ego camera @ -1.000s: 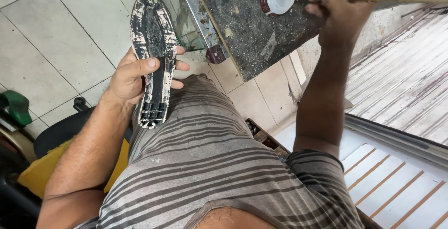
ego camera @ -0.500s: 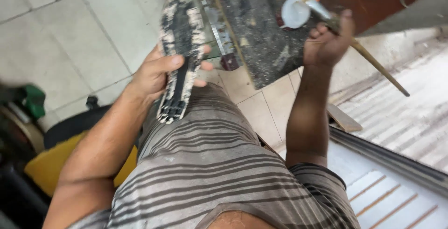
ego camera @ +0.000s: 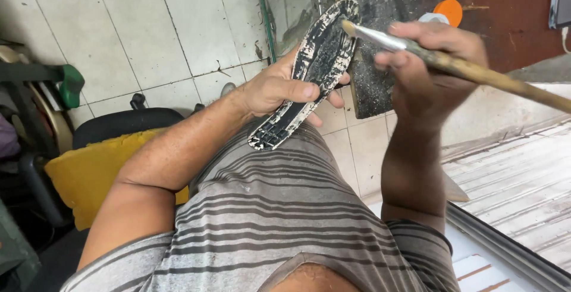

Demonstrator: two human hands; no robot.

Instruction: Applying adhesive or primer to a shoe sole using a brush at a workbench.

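Note:
My left hand (ego camera: 279,90) grips a black shoe sole (ego camera: 309,72) smeared with pale dried glue, held over my lap with its toe pointing up and away. My right hand (ego camera: 428,60) holds a long wooden-handled brush (ego camera: 476,72) with a metal ferrule. The brush tip (ego camera: 348,27) touches the upper right edge of the sole. I am seated, in a grey striped shirt (ego camera: 285,226).
A dark, glue-stained work board (ego camera: 386,6) lies beyond the sole, with an orange and white lid (ego camera: 443,12) on it. White floor tiles (ego camera: 119,30) lie at left. A yellow cushion (ego camera: 89,173) on a black chair is at my left. Corrugated metal sheeting (ego camera: 523,179) lies at right.
My right hand has brought the brush from the small pot on the board across to the sole's tip. My left hand has raised and tilted the sole toward it.

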